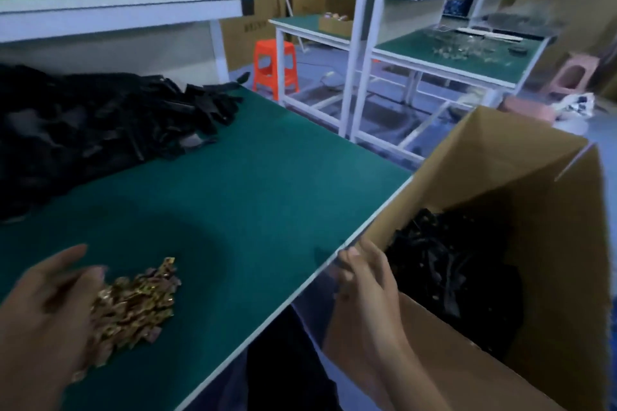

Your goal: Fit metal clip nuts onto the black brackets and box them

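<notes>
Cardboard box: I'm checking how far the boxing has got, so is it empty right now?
No, a heap of black brackets lies in the bottom of the cardboard box.

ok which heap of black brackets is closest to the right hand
The heap inside the cardboard box, right beside the right hand. The other heap lies on the green table at its far left, well away from that hand.
</notes>
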